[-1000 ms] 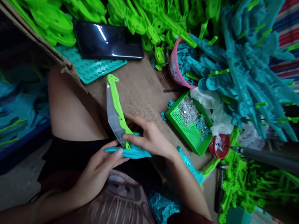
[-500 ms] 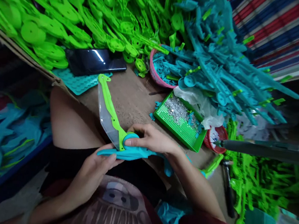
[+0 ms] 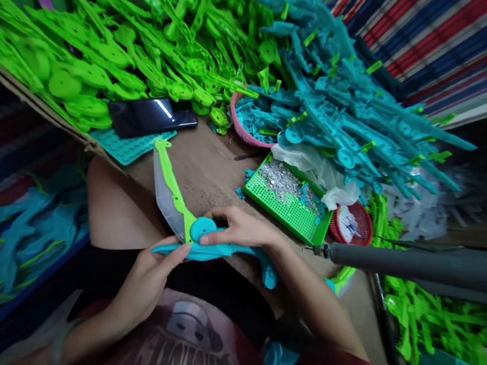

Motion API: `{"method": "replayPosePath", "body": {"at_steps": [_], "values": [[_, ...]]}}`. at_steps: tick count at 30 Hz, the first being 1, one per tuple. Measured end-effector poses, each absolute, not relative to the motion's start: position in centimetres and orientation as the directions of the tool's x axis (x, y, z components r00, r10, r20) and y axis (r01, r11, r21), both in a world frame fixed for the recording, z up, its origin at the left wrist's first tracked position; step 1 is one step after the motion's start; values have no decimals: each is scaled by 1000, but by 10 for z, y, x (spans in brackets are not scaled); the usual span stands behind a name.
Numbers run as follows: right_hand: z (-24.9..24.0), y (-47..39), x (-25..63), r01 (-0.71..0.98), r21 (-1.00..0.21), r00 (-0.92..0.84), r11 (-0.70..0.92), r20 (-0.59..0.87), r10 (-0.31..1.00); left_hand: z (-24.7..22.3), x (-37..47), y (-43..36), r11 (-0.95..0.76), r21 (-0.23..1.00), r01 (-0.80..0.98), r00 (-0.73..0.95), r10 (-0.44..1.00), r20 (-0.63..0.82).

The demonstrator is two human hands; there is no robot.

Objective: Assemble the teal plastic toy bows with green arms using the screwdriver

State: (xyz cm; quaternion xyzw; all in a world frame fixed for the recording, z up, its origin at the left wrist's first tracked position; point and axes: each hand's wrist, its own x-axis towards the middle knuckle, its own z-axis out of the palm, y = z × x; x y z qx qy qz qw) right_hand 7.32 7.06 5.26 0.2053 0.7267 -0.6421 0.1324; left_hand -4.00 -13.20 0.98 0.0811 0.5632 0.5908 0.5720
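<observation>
Blue plastic makes up the lower part of the piece in the person's hands, held just above the lap at the near edge of the brown work surface. A lime-green strip with a translucent grey blade along one side rises from it at an angle, meeting the blue beside a round disc. The left hand pinches the pointed blue end between thumb and fingers, close to the strip's foot. The right hand grips the piece from the other side, its thumb on the lower edge of the disc and its fingers curled behind.

The disc now shows almost whole, where a second ago the right thumb and fingers hid most of it; strip and blade keep much the same angle to the blue. That suggests the parts sit together at the disc, though the joint is small and soft in this view, so how firmly they are fixed is hard to tell.

Beyond the hands lie a green basket of small silvery bits and a black phone on a teal mat.
</observation>
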Motion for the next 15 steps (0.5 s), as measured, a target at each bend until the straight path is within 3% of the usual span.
{"method": "replayPosePath", "body": {"at_steps": [5, 8, 9, 11, 13, 15], "values": [[53, 62, 64, 474, -878, -879, 63, -469, 82, 4, -38, -140, 339, 798, -498, -434, 699, -568], [60, 62, 75, 392, -856, -912, 337, -312, 266, 5, -38, -139, 328, 757, -565, -397, 696, -598], [63, 66, 85, 367, -798, -911, 479, -203, 359, 4, -39, -137, 330, 737, -590, -379, 693, -613], [68, 84, 114, 405, -562, -858, 721, 39, 513, 2, -41, -133, 349, 705, -617, -353, 678, -645], [69, 109, 151, 531, -267, -789, 804, 190, 584, -2, -44, -128, 378, 689, -618, -348, 654, -672], [61, 134, 183, 575, -56, -797, 816, 186, 574, -5, -46, -125, 407, 677, -613, -336, 641, -690]]}}
